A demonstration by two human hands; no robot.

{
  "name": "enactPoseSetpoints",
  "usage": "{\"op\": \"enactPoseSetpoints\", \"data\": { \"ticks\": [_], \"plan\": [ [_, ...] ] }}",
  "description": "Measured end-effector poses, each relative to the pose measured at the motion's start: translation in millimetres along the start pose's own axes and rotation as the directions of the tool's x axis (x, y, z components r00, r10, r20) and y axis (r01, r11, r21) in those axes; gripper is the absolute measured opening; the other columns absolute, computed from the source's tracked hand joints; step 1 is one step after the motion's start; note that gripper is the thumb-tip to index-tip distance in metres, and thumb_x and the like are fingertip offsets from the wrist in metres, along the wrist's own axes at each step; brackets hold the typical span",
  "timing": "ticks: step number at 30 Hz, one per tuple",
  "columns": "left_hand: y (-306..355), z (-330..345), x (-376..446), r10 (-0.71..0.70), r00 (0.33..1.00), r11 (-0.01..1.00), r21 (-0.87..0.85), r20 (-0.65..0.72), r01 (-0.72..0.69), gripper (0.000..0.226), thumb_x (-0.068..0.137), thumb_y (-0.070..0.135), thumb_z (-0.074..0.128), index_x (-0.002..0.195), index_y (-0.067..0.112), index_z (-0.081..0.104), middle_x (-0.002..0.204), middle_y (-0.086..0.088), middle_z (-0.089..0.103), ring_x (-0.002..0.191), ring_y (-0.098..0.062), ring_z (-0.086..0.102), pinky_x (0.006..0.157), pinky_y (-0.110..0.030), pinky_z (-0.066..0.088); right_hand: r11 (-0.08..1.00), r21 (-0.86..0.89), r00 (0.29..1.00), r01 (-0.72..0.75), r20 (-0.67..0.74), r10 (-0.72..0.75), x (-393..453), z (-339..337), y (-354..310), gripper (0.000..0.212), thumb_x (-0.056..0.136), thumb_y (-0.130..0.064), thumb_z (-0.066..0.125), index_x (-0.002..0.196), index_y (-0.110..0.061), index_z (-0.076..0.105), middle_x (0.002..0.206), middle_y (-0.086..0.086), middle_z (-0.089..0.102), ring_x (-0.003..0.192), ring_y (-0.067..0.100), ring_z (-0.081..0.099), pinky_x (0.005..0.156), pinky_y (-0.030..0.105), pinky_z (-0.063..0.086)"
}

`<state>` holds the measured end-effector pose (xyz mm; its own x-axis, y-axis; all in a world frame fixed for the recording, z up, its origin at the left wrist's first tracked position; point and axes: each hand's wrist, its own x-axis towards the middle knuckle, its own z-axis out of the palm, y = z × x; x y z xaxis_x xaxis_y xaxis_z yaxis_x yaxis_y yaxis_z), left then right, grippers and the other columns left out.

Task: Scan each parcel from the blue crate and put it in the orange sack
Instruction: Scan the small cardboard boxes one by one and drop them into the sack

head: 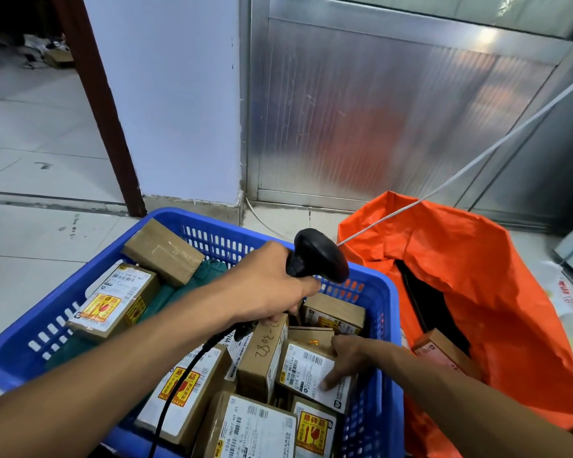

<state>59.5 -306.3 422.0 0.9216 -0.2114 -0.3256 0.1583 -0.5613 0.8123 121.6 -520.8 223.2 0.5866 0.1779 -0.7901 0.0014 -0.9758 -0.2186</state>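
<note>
Pale floor tiles run up to a white pillar and a ribbed metal panel, and against them stands the blue crate, packed with cardboard parcels. Among these, near the crate's right wall, lies a small parcel with a white label. The person's right hand rests on it, fingers spread and nearly straight, one fingertip pressing the label and the others over its far edge; whether the thumb hooks under the box I cannot tell. Just beside it stands an upright parcel with handwritten numbers, and closer to me lie boxes bearing yellow and red fragile stickers.

Above the crate's middle, the left hand is closed firmly round the grip of a black barcode scanner, its head tipped toward the crate's far right corner. Its black cable trails down along the forearm.

Touching the crate's right side slumps the orange sack, mouth gaping, with one brown parcel showing inside. A white cord slants across above it.
</note>
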Motion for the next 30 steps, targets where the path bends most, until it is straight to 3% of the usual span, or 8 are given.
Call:
{"op": "enactPoseSetpoints", "data": {
  "ticks": [5, 9, 14, 16, 23, 27, 30],
  "plan": [
    [-0.2, -0.1, -1.4, 0.007, 1.0, 1.0, 0.008, 0.0, -0.007, 0.025, 0.095, 0.026, 0.065, 0.074, 0.013, 0.06, 0.055, 0.0, 0.058, 0.047, -0.018, 0.048, 0.044, -0.02, 0.043, 1.0, 0.015, 1.0, -0.002, -0.018, 0.003, -10.5, -8.7, -6.2, 0.053, 0.081, -0.043, 0.079, 0.119, -0.009, 0.064, 0.111, 0.003, 0.07, 0.098, 0.019, 0.067, 0.085, 0.035, 0.059],
    [0.6, -0.9, -2.9, 0.01, 1.0, 1.0, 0.013, 0.001, -0.01, 0.026, 0.096, 0.027, 0.065, 0.075, 0.013, 0.06, 0.051, 0.003, 0.057, 0.042, -0.014, 0.047, 0.042, -0.02, 0.042, 1.0, -0.017, 0.991, 0.007, -0.134, -0.01, -21.3, -14.6, -12.9, 0.047, 0.082, -0.045, 0.077, 0.114, -0.013, 0.062, 0.109, 0.002, 0.068, 0.099, 0.018, 0.063, 0.078, 0.027, 0.051],
    [1.8, -1.8, -3.9, 0.011, 1.0, 1.0, 0.009, 0.0, -0.011, 0.024, 0.097, 0.026, 0.065, 0.078, 0.012, 0.059, 0.052, 0.003, 0.057, 0.038, -0.011, 0.047, 0.039, -0.019, 0.041, 0.999, -0.03, 0.972, -0.015, -0.234, 0.007, -31.1, -27.0, -18.7, 0.055, 0.077, -0.051, 0.078, 0.115, -0.016, 0.059, 0.114, 0.003, 0.065, 0.105, 0.02, 0.063, 0.088, 0.034, 0.057],
    [1.7, -2.3, -4.9, 0.011, 1.0, 1.0, 0.01, -0.002, -0.011, 0.024, 0.097, 0.026, 0.065, 0.078, 0.013, 0.06, 0.053, 0.003, 0.057, 0.038, -0.011, 0.047, 0.04, -0.02, 0.042, 1.0, -0.017, 0.961, -0.018, -0.278, 0.013, -38.2, -32.0, -22.0, 0.051, 0.078, -0.051, 0.078, 0.111, -0.016, 0.059, 0.112, 0.003, 0.065, 0.102, 0.019, 0.063, 0.083, 0.033, 0.059],
    [1.0, -3.8, -4.2, 0.019, 1.0, 1.0, -0.002, -0.013, -0.019, 0.024, 0.096, 0.026, 0.065, 0.077, 0.013, 0.059, 0.054, 0.001, 0.056, 0.04, -0.014, 0.047, 0.04, -0.02, 0.041, 0.979, 0.2, 0.927, 0.04, -0.373, 0.039, -69.2, -60.9, -29.3, 0.043, 0.077, -0.045, 0.082, 0.1, -0.015, 0.06, 0.094, 0.006, 0.069, 0.074, 0.024, 0.07, 0.053, 0.038, 0.062],
    [0.0, -4.2, -3.9, 0.031, 0.999, 0.999, 0.016, -0.031, -0.031, 0.026, 0.096, 0.025, 0.064, 0.075, 0.012, 0.058, 0.053, 0.0, 0.055, 0.04, -0.015, 0.047, 0.04, -0.02, 0.04, 0.931, 0.353, 0.923, 0.096, -0.382, 0.05, -91.6, -76.1, -31.6, 0.046, 0.081, -0.039, 0.081, 0.101, 0.0, 0.066, 0.093, 0.015, 0.072, 0.077, 0.031, 0.073, 0.057, 0.045, 0.063],
    [0.2, -3.7, -2.7, 0.04, 0.998, 0.999, 0.027, -0.043, -0.038, 0.025, 0.096, 0.024, 0.063, 0.075, 0.012, 0.059, 0.052, 0.0, 0.056, 0.039, -0.014, 0.048, 0.041, -0.02, 0.04, 0.894, 0.423, 0.921, 0.148, -0.388, 0.031, -102.0, -82.3, -27.4, 0.036, 0.086, -0.037, 0.077, 0.09, -0.001, 0.071, 0.077, 0.009, 0.076, 0.068, 0.024, 0.075, 0.059, 0.042, 0.063]
  ]
}}
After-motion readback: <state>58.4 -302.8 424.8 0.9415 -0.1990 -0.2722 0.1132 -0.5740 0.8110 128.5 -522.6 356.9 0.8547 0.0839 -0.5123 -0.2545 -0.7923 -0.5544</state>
